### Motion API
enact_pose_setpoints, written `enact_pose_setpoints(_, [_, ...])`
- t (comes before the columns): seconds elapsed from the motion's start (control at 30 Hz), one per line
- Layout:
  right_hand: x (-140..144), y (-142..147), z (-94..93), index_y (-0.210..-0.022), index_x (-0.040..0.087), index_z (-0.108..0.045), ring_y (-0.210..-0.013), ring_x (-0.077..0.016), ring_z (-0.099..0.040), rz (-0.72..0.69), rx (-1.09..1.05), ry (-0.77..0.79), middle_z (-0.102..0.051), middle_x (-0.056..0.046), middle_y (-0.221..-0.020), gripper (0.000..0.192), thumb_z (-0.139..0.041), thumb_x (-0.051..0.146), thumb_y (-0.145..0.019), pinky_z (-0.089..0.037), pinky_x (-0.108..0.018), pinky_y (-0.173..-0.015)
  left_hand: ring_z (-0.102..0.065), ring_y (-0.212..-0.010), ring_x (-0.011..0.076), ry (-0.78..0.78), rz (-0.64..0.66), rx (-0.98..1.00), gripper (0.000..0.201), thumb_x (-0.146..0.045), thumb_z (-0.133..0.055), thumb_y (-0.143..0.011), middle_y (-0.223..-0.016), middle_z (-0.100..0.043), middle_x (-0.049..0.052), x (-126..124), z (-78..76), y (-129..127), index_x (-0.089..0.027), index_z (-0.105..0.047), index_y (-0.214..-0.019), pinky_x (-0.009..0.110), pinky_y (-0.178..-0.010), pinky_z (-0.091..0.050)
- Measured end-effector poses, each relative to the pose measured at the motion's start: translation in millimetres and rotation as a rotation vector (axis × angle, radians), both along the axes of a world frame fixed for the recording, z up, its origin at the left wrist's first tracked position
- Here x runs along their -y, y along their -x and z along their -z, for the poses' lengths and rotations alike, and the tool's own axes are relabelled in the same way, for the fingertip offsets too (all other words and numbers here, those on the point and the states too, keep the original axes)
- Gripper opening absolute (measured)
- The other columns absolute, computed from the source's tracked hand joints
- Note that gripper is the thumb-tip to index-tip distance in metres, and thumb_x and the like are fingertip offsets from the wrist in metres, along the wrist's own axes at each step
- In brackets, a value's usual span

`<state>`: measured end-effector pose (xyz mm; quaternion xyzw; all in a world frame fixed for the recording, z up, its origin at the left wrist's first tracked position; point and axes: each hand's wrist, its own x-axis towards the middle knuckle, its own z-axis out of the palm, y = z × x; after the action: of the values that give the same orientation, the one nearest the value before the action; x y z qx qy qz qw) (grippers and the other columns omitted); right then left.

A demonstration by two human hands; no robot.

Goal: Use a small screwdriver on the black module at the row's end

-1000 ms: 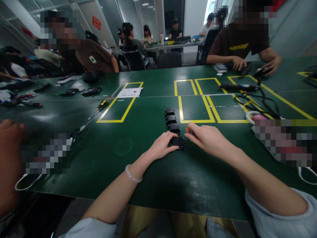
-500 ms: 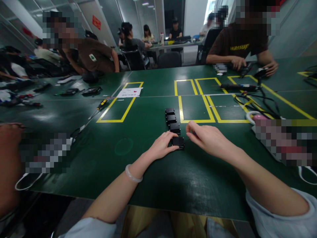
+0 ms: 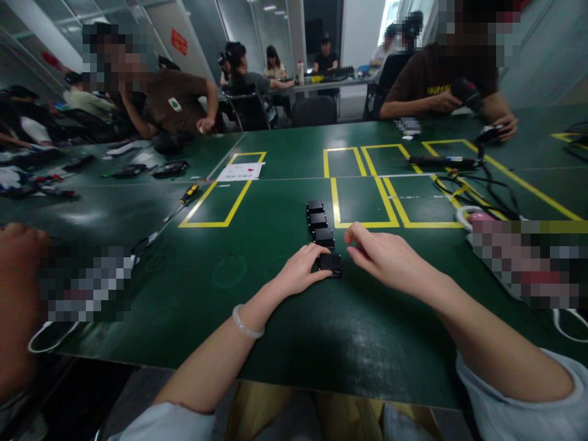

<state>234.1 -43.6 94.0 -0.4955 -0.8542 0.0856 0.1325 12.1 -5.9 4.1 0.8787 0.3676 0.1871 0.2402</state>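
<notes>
My left hand (image 3: 301,269) grips a small flat black block (image 3: 330,263) at its left side, with the thumb along the near edge and fingers at the far corner. Beyond it, three similar black blocks lie in a line: one close by (image 3: 324,236), one in the middle (image 3: 316,219) and one farthest off (image 3: 315,206). To the right hovers my right hand (image 3: 381,251), fingers curled in, the thumb a little apart from the index finger. Whatever it may hold is hidden inside the curl. It does not touch the gripped block.
Yellow tape rectangles (image 3: 365,225) mark the green table (image 3: 275,343). A paper sheet (image 3: 241,171), a yellow-black tool (image 3: 188,194) and black cables (image 3: 487,190) lie around. Another person's hand (image 3: 21,245) is at the left edge. A person opposite (image 3: 445,92) holds a dark device.
My left hand and the blocks stay put. My right thumb has shifted slightly away from the index finger. The person opposite on the right has lifted a dark device.
</notes>
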Motion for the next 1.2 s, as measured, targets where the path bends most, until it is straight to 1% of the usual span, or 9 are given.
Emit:
enact_pose_setpoints(0.13, [0.8,1.5,-0.6,-0.103,0.021,-0.044,-0.061,-0.0154,-0.053,0.005,-0.013,0.004,-0.060,0.000,-0.074,0.016,-0.042,0.034,-0.095,-0.029,-0.026,-0.057,-0.054,-0.110,0.0259,-0.001,-0.003,0.004,0.036,-0.042,-0.061,-0.089,-0.117,-0.057,0.008,-0.5,0.7,0.2,-0.022,-0.052,-0.118,0.039,-0.093,-0.045])
enact_pose_setpoints(0.23, [-0.1,2.1,0.2,-0.099,0.021,-0.046,-0.060,-0.0165,-0.053,0.018,0.026,0.006,-0.059,0.000,-0.070,0.019,-0.040,0.038,-0.096,-0.028,-0.026,-0.056,-0.054,-0.109,0.0259,-0.001,-0.006,0.004,0.037,-0.042,-0.061,-0.089,-0.117,-0.057,0.008,-0.4,1.2,0.3,-0.022,-0.052,-0.119,0.039,-0.093,-0.045])
enact_pose_setpoints(0.33, [-1.0,1.0,0.8,-0.100,0.021,-0.047,-0.060,-0.0166,-0.053,0.016,0.033,0.009,-0.059,0.000,-0.069,0.015,-0.038,0.033,-0.097,-0.027,-0.026,-0.055,-0.054,-0.109,0.0261,0.002,-0.011,0.005,0.038,-0.044,-0.060,-0.089,-0.117,-0.057,0.007,0.1,0.8,0.3,-0.022,-0.052,-0.119,0.039,-0.092,-0.045])
enact_pose_setpoints(0.47, [-0.9,-0.2,0.5,-0.103,0.021,-0.045,-0.060,-0.0155,-0.053,-0.008,-0.011,-0.005,-0.061,0.000,-0.074,0.013,-0.038,0.029,-0.095,-0.028,-0.026,-0.055,-0.054,-0.109,0.0262,0.008,-0.009,0.002,0.037,-0.043,-0.060,-0.089,-0.117,-0.057,0.007,0.5,0.0,0.3,-0.023,-0.052,-0.118,0.040,-0.093,-0.045])
enact_pose_setpoints(0.63, [-2.7,1.4,1.3,-0.099,0.021,-0.046,-0.060,-0.0160,-0.053,0.012,-0.005,0.004,-0.059,0.000,-0.070,0.018,-0.039,0.037,-0.097,-0.028,-0.026,-0.056,-0.054,-0.109,0.0260,0.011,-0.002,0.008,0.038,-0.044,-0.060,-0.089,-0.116,-0.057,0.007,0.2,0.0,0.5,-0.023,-0.052,-0.119,0.040,-0.093,-0.045])
enact_pose_setpoints(0.73, [-3.6,1.6,2.5,-0.100,0.021,-0.046,-0.060,-0.0163,-0.053,0.023,0.009,0.012,-0.059,0.000,-0.069,0.016,-0.037,0.034,-0.097,-0.027,-0.026,-0.055,-0.054,-0.110,0.0262,0.006,0.001,0.006,0.038,-0.044,-0.059,-0.090,-0.118,-0.057,0.008,-0.1,0.9,0.9,-0.022,-0.052,-0.120,0.039,-0.093,-0.045])
enact_pose_setpoints(0.87, [-2.0,1.0,2.2,-0.104,0.020,-0.044,-0.061,-0.0158,-0.054,0.013,-0.018,0.000,-0.061,-0.001,-0.075,0.014,-0.040,0.029,-0.094,-0.029,-0.026,-0.056,-0.054,-0.109,0.0258,-0.002,0.003,0.009,0.037,-0.045,-0.059,-0.090,-0.117,-0.057,0.008,-0.6,2.3,1.0,-0.022,-0.051,-0.118,0.039,-0.092,-0.045])
enact_pose_setpoints(1.07, [-2.1,0.9,0.9,-0.097,0.021,-0.047,-0.060,-0.0164,-0.054,0.024,0.018,-0.004,-0.061,-0.001,-0.071,0.017,-0.039,0.036,-0.096,-0.027,-0.026,-0.055,-0.053,-0.110,0.0258,-0.007,0.002,-0.006,0.038,-0.044,-0.059,-0.090,-0.117,-0.056,0.008,-0.2,0.7,0.6,-0.022,-0.050,-0.120,0.039,-0.094,-0.045])
enact_pose_setpoints(1.2, [-1.7,0.6,0.4,-0.102,0.020,-0.045,-0.061,-0.0157,-0.054,0.011,0.003,0.003,-0.061,-0.001,-0.074,0.012,-0.039,0.028,-0.095,-0.028,-0.026,-0.056,-0.054,-0.110,0.0261,0.005,0.003,-0.017,0.037,-0.044,-0.059,-0.090,-0.117,-0.056,0.008,0.6,-1.7,0.6,-0.022,-0.051,-0.118,0.040,-0.094,-0.045])
